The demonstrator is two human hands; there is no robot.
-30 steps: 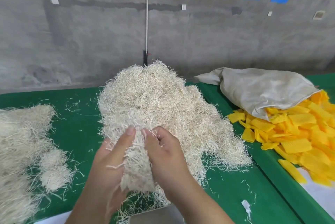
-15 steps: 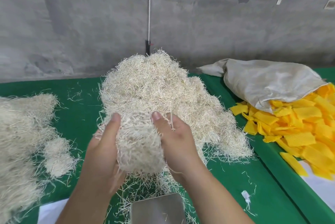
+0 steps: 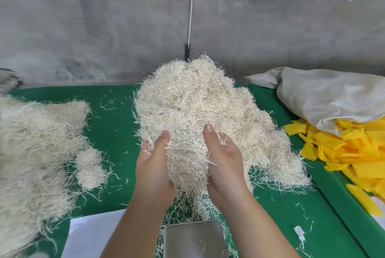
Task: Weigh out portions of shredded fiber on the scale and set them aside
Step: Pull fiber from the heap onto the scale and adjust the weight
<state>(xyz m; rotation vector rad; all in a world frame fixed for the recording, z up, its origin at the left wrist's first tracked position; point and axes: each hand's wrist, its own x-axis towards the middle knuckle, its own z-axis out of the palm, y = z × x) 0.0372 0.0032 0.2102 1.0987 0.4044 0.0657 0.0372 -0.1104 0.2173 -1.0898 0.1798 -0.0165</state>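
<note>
A big heap of pale shredded fiber [image 3: 200, 101] lies mid-table on the green cloth. Between my two palms I hold a clump of fiber [image 3: 187, 161], lifted clear of the heap's near edge. My left hand [image 3: 154, 166] presses its left side and my right hand [image 3: 225, 163] its right side, fingers pointing away from me. Below my wrists sits the scale's steel pan [image 3: 193, 239], bare except for a few stray strands. To the left lies a wide mass of set-aside fiber [image 3: 31, 153] with a small separate portion [image 3: 89, 166] beside it.
A grey cloth sack [image 3: 325, 95] at the right spills yellow strips [image 3: 354, 149] over the table. White paper [image 3: 91, 234] lies under the scale's left side. Loose strands litter the green table cloth [image 3: 116, 124]. A concrete wall [image 3: 125, 28] stands behind the table.
Both hands have drawn the clump out of the heap and towards me, and my fingers have opened from pinching into a flat cupping hold. The scale pan has come into view.
</note>
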